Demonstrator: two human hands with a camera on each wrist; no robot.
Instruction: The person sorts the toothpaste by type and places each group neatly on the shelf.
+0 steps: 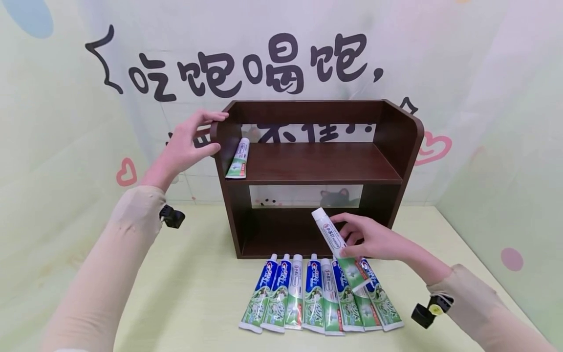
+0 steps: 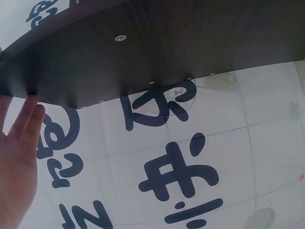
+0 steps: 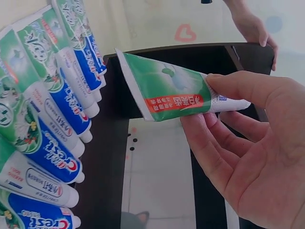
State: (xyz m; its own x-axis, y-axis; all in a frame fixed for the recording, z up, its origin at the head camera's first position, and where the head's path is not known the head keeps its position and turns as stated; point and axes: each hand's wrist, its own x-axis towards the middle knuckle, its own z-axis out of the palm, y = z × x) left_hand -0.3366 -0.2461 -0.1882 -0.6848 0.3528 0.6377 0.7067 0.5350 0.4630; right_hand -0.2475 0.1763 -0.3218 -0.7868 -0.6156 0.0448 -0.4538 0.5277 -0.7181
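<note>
My right hand (image 1: 374,237) pinches a white and green toothpaste tube (image 3: 167,88) between thumb and fingers. The tube is tilted, its white cap pointing up toward the dark brown wooden shelf (image 1: 316,183) and its flat end overlapping the row below in the head view. With fingers over the upper edge and thumb at the front edge, my left hand (image 1: 186,142) holds the shelf's left side panel (image 2: 157,52). Another white and green toothpaste tube (image 1: 239,159) stands cap up on the upper tier, leaning at that panel's inner side.
Several toothpaste tubes (image 1: 314,296), blue-green and white-green, lie side by side before the shelf, caps toward it. They rest on a pale yellow table (image 1: 184,293). Behind stands a wall (image 1: 281,29) with large black characters.
</note>
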